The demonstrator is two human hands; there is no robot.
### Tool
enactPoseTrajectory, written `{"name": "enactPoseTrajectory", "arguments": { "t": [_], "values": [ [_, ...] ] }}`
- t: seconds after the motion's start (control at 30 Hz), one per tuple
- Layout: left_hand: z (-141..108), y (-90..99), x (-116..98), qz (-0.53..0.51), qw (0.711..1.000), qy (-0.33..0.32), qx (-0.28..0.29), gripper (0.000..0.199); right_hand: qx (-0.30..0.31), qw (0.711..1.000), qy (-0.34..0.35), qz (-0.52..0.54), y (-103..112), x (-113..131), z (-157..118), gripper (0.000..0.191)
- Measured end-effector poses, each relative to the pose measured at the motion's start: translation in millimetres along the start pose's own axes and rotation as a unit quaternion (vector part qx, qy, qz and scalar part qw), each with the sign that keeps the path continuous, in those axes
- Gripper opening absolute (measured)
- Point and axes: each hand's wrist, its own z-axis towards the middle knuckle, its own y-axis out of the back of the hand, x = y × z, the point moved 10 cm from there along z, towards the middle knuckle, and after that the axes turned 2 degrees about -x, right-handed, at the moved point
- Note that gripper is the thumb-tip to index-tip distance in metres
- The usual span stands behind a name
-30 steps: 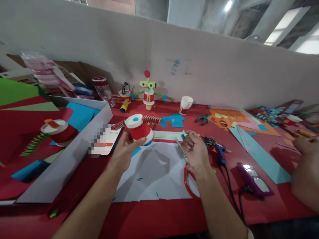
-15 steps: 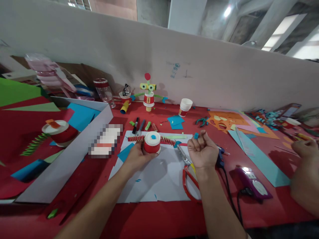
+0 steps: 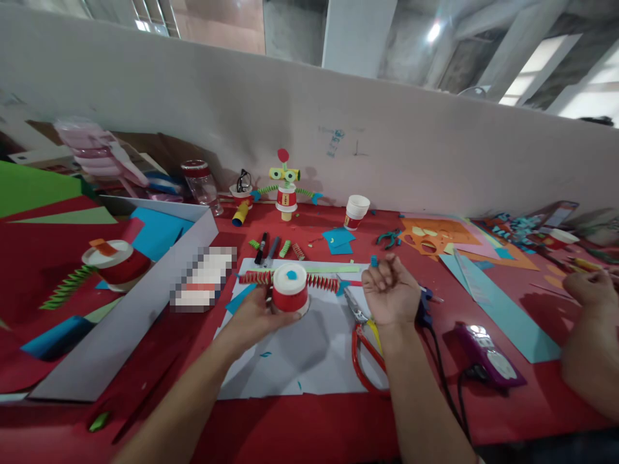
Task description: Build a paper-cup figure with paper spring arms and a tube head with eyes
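My left hand (image 3: 256,322) is wrapped round an upturned red-and-white paper cup (image 3: 290,299), held over white paper sheets (image 3: 309,367). A blue patch (image 3: 291,275) marks the cup's white top. Red accordion-folded paper arms (image 3: 323,283) stick out from both sides, and blue paper (image 3: 343,287) tips the right one. To the right, my right hand (image 3: 391,293) is closed with its fingers curled. At its fingertips shows a small blue folded paper piece (image 3: 374,260), partly hidden by the fingers. Beside that hand lie red-handled pliers (image 3: 356,309).
A finished-looking cup figure (image 3: 286,198) stands near the wall, with stacked cups (image 3: 356,211) to its right. A white box (image 3: 145,296) borders the left. A glue gun (image 3: 425,306), its cord and a purple power strip (image 3: 491,361) lie right, near another person's hand (image 3: 590,290).
My left hand has brought the cup slightly nearer and to the left. My right hand stays closed, and the blue folded piece has shifted a little leftward at its fingertips.
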Motion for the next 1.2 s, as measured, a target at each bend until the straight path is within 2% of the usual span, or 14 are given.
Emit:
{"name": "enactPoseTrajectory", "arguments": {
  "t": [0.1, 0.23, 0.33, 0.43, 0.57, 0.63, 0.73, 0.83, 0.9, 1.0, 1.07, 1.13, 1.2],
  "values": [
    [-13, 2.9, 10, 0.055, 0.998, 0.013, 0.037, 0.047, 0.005, 0.996, -0.066, -0.052, 0, -27, 2, 0.019],
    [-18, 2.2, 12, 0.076, 0.995, -0.045, 0.054, 0.044, 0.032, 0.979, -0.165, -0.119, -6, -70, -9, 0.015],
    [-15, -0.5, 17, 0.098, 0.991, -0.052, 0.069, 0.045, 0.04, 0.963, -0.186, -0.189, -5, -82, -16, 0.023],
    [-14, -0.8, 16, 0.115, 0.989, -0.052, 0.078, 0.044, 0.047, 0.966, -0.144, -0.212, -6, -69, -12, 0.028],
    [-15, -1.0, 8, 0.147, 0.985, -0.06, 0.074, 0.045, 0.08, 0.978, -0.125, -0.145, -15, -55, -7, 0.035],
    [-14, 1.4, 3, 0.156, 0.985, -0.069, 0.038, 0.049, 0.059, 0.987, -0.088, -0.122, -14, -44, -4, 0.033],
    [-9, 2.6, -2, 0.164, 0.983, -0.083, -0.019, 0.054, -0.002, 0.992, 0.016, -0.123, -7, -22, -4, 0.025],
    [-3, -5.9, -1, 0.198, 0.975, -0.093, -0.022, 0.051, -0.002, 0.984, 0.073, -0.162, -8, -12, -8, 0.019],
    [0, -9.5, 1, 0.227, 0.968, -0.102, -0.021, 0.049, 0.004, 0.967, 0.094, -0.239, -7, -11, -7, 0.024],
    [1, -6.0, 2, 0.235, 0.964, -0.118, -0.041, 0.048, -0.003, 0.902, 0.122, -0.415, -1, -11, -2, 0.022],
    [1, -0.4, 2, 0.228, 0.964, -0.124, -0.061, 0.048, -0.008, 0.866, 0.128, -0.484, 5, -12, 2, 0.015],
    [2, 3.6, 4, 0.225, 0.964, -0.122, -0.074, 0.05, -0.015, 0.858, 0.132, -0.496, 9, -12, 4, 0.01],
    [3, 3.0, 6, 0.225, 0.964, -0.121, -0.068, 0.051, -0.028, 0.856, 0.145, -0.496, 10, -8, 4, 0.013]
  ]
}}
